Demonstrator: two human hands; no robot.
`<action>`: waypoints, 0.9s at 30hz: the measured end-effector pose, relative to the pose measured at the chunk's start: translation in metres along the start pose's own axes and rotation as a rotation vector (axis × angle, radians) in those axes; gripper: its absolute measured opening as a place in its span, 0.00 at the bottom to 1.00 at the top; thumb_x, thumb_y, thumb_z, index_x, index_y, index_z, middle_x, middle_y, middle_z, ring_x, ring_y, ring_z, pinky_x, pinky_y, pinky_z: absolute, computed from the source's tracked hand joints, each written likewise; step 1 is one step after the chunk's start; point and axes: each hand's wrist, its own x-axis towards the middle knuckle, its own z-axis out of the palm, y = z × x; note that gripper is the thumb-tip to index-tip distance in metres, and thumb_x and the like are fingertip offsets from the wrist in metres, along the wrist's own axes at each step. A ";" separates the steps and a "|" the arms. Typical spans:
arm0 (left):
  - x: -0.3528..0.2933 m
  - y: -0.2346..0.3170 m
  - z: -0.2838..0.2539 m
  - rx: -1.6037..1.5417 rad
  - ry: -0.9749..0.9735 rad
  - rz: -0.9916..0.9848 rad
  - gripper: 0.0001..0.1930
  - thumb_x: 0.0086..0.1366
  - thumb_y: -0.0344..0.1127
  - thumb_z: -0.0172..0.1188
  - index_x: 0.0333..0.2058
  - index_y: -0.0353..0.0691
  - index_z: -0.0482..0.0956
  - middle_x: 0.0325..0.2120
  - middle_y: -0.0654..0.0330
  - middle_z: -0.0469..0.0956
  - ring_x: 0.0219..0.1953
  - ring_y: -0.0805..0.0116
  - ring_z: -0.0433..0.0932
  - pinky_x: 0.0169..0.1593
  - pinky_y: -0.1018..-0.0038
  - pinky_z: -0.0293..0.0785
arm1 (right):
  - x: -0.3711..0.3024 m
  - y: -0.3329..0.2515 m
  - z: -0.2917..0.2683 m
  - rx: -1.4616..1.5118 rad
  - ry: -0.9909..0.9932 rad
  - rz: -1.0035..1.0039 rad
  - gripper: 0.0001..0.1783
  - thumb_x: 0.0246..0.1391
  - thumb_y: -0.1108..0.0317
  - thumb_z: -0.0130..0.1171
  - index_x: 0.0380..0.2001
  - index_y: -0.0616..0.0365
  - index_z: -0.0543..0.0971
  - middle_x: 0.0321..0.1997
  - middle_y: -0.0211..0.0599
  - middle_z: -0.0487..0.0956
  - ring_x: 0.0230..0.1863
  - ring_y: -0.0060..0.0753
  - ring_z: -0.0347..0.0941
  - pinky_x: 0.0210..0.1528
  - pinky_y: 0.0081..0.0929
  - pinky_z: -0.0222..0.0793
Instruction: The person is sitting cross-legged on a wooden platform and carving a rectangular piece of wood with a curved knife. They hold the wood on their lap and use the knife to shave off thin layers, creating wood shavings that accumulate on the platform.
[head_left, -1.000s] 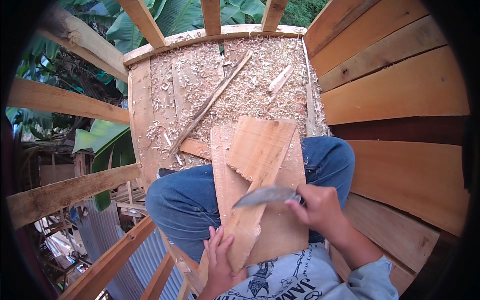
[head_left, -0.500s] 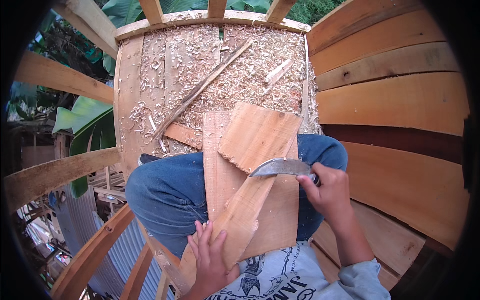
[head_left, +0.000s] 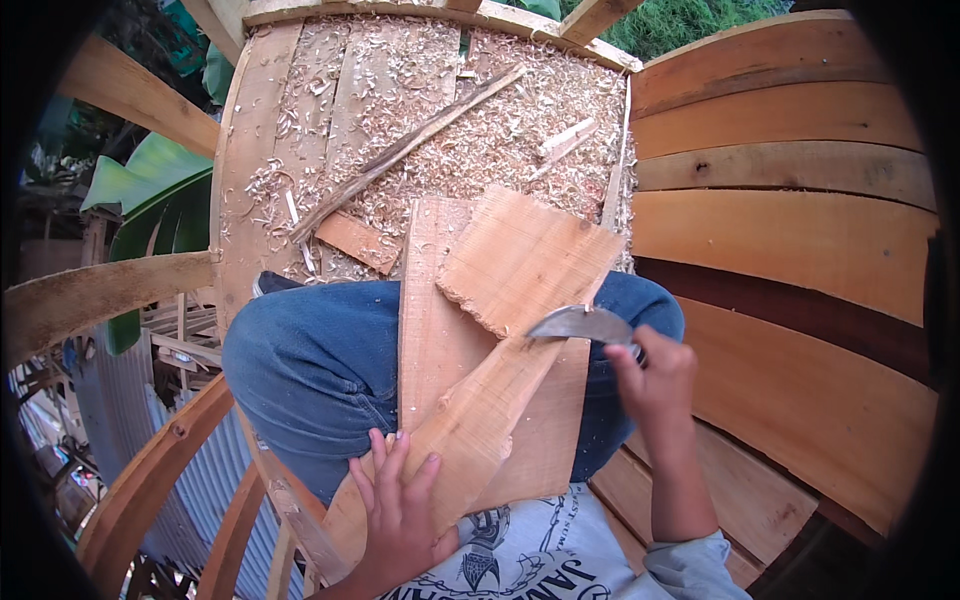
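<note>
Plank [head_left: 480, 400]: slanting across wide board [head_left: 552, 430], jutting past its near left corner.
Knife [head_left: 588, 323]: curved blade over the plank's right edge.
Right hand [head_left: 657, 372]: closed round the knife's handle.
Left hand [head_left: 400, 500]: spread on the plank's near end.

Large dark capitals [head_left: 572, 578] stand on the front of the pale shirt [head_left: 612, 560], partly lost in folds and at the view's lower edge; a line of smaller dark capitals [head_left: 571, 531] runs toward its hem.
</note>
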 end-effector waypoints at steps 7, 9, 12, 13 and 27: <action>-0.004 0.000 0.000 -0.017 0.040 -0.045 0.42 0.42 0.36 0.68 0.57 0.38 0.60 0.63 0.37 0.51 0.68 0.28 0.44 0.62 0.30 0.34 | -0.025 -0.027 0.000 0.023 -0.213 -0.267 0.25 0.47 0.49 0.68 0.17 0.58 0.71 0.14 0.41 0.71 0.15 0.42 0.71 0.19 0.33 0.65; -0.003 -0.002 0.001 0.033 0.022 -0.039 0.42 0.42 0.38 0.68 0.57 0.38 0.60 0.63 0.37 0.51 0.68 0.27 0.44 0.62 0.30 0.34 | -0.002 0.004 0.002 0.031 -0.035 0.082 0.23 0.49 0.49 0.66 0.19 0.57 0.73 0.15 0.41 0.72 0.17 0.43 0.72 0.20 0.35 0.66; -0.003 -0.002 0.000 -0.001 0.015 -0.038 0.41 0.43 0.38 0.68 0.57 0.37 0.61 0.63 0.37 0.52 0.68 0.27 0.45 0.62 0.30 0.34 | 0.000 0.001 -0.007 0.002 -0.074 0.000 0.23 0.50 0.49 0.65 0.20 0.57 0.73 0.16 0.41 0.73 0.17 0.43 0.73 0.21 0.36 0.66; -0.002 -0.003 -0.002 -0.025 0.011 -0.028 0.41 0.43 0.38 0.68 0.57 0.37 0.61 0.63 0.37 0.52 0.68 0.27 0.45 0.62 0.30 0.34 | -0.009 -0.009 -0.009 -0.011 -0.101 -0.116 0.22 0.51 0.49 0.64 0.20 0.57 0.74 0.16 0.41 0.73 0.18 0.43 0.73 0.21 0.36 0.66; 0.004 0.009 -0.007 -0.053 0.018 -0.071 0.37 0.44 0.30 0.62 0.56 0.36 0.61 0.63 0.38 0.52 0.68 0.28 0.44 0.63 0.32 0.33 | -0.035 -0.027 0.015 0.178 -0.163 -0.198 0.23 0.48 0.51 0.68 0.18 0.58 0.71 0.15 0.43 0.72 0.17 0.45 0.72 0.20 0.36 0.66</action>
